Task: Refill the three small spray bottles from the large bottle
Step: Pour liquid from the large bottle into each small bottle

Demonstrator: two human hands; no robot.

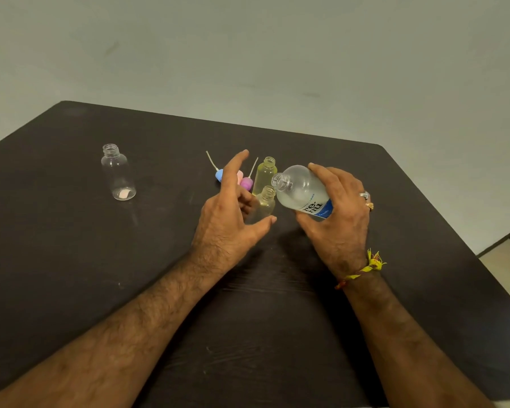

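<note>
Right hand (340, 219) grips the large bottle (302, 191), uncapped and tilted, its mouth just above the near small bottle (264, 206) on the table (71, 260). Left hand (228, 219) beside that bottle, fingers spread; contact unclear. Second small bottle (265, 173) behind; third (117, 172) stands well left. Spray caps (233, 178) lie nearby.

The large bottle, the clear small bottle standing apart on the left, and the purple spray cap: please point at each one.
large bottle (302, 188): head view, on its clear shoulder.
clear small bottle (118, 175): head view, middle of its body.
purple spray cap (247, 183): head view, on its rounded top.
</note>
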